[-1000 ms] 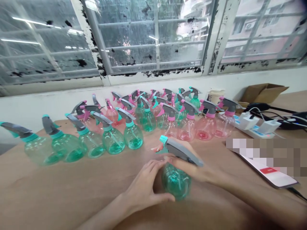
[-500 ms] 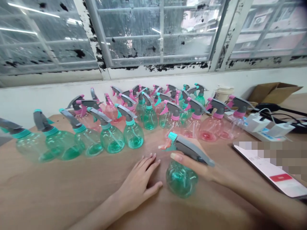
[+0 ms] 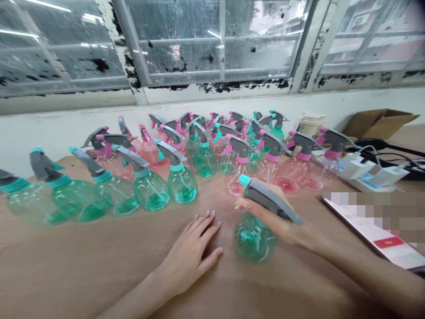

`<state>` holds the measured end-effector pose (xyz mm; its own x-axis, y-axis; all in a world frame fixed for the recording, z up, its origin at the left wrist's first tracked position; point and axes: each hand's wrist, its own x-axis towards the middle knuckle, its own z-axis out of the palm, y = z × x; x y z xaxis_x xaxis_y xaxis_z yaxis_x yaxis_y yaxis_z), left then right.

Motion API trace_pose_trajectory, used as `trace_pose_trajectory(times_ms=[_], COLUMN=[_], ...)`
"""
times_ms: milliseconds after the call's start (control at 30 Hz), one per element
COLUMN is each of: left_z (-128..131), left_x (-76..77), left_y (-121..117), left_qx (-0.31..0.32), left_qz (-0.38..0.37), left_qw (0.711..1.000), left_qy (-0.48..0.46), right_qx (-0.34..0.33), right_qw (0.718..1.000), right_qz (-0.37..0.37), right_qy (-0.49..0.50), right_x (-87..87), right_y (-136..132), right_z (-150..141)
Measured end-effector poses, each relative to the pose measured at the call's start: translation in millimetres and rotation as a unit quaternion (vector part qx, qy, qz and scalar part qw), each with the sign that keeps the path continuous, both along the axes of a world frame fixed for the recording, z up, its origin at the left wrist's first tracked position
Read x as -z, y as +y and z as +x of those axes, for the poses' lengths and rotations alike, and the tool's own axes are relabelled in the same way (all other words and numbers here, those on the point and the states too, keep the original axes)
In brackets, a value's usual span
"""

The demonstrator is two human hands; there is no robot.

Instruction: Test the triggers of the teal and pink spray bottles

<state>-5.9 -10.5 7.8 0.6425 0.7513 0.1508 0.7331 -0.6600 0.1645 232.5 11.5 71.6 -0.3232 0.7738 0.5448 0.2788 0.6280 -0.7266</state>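
My right hand (image 3: 277, 217) is wrapped round the neck of a green spray bottle (image 3: 254, 241) with a grey and turquoise trigger head. The bottle is tilted a little, its nozzle pointing up and left; whether its base touches the table I cannot tell. My left hand (image 3: 194, 248) lies flat on the wooden table (image 3: 109, 270), fingers spread, to the left of that bottle. Beyond it on the left is a row of green spray bottles, the nearest one (image 3: 182, 184) upright. Pink spray bottles, one of them (image 3: 239, 170) just behind my right hand, stand in a row on the right.
More pink and green bottles crowd the back by the wall (image 3: 43, 133). At the right are a power strip (image 3: 365, 179) with white chargers, a phone (image 3: 368, 230), a paper cup (image 3: 310, 126) and a cardboard box (image 3: 375, 124). Windows run along the back.
My right hand and the green spray bottle have shifted slightly right and up. The view has turned a little, so the left row sits further left. My left hand stays flat on the table.
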Motion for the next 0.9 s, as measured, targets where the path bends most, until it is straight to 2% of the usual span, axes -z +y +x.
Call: trace_pose_trajectory(times_ms=[300,500,667,767,900], left_z=[1,1,1,2,2], left_x=[-0.2,-0.6,-2.1,-2.0,-1.0], left_y=[-1,-1,-1,-1,-2], left_qx=[0.001,0.0,-0.002,-0.002,-0.002], left_qz=[-0.001,-0.002,-0.007,-0.011,-0.015], left_qw=[1.0,1.0,1.0,1.0,1.0], left_qy=[0.009,0.003,0.007,0.011,0.01], right_qx=[-0.04,-0.051,-0.061,-0.049,-0.022], right_qw=[0.995,0.994,0.992,0.993,0.995], right_qz=[-0.085,-0.096,-0.1,-0.097,-0.099], right_qy=[0.015,0.034,0.052,0.043,0.01], right_x=[0.8,-0.8,9.5,13.5,7.0], right_y=[3,-1,4,5,0], right_z=[1,0,1,1,1])
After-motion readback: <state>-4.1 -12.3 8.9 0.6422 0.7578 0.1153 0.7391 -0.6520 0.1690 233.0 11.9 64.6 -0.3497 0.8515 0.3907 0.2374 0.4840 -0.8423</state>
